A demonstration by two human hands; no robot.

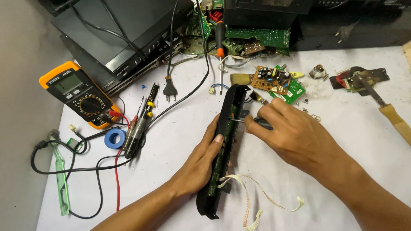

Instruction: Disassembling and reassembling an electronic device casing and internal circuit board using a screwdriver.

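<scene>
A long black plastic panel (222,128) with a green circuit strip inside stands on its edge at the middle of the white table (342,137). My left hand (205,158) grips it around the middle, thumb on its top edge. My right hand (287,128) holds a small dark-handled tool (262,123) whose thin metal tip touches the strip inside the panel. White ribbon cables (248,196) trail from the panel's near end.
An orange multimeter (79,94) with red and black leads lies at left, beside a blue tape roll (114,138) and a soldering tool (139,124). Loose circuit boards (272,79), a screwdriver (220,42), a brush (240,79) and black device casings (128,30) fill the back.
</scene>
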